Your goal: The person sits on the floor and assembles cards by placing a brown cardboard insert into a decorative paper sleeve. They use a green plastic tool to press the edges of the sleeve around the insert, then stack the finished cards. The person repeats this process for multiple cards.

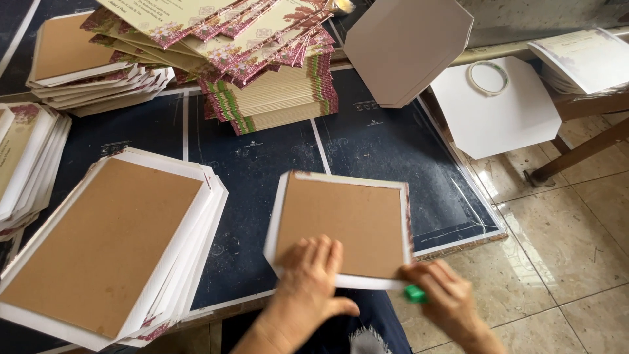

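Observation:
A brown cardboard panel wrapped in white paper lies on the dark mat near its front edge. My left hand presses flat on its near side, fingers spread. My right hand is at the panel's near right corner, closed on a small green tool that touches the folded white paper edge.
A pile of similar wrapped boards sits at the left, more piles at the back left. A tall stack of floral printed cards stands behind. White octagonal sheets, a tape roll and tiled floor lie to the right.

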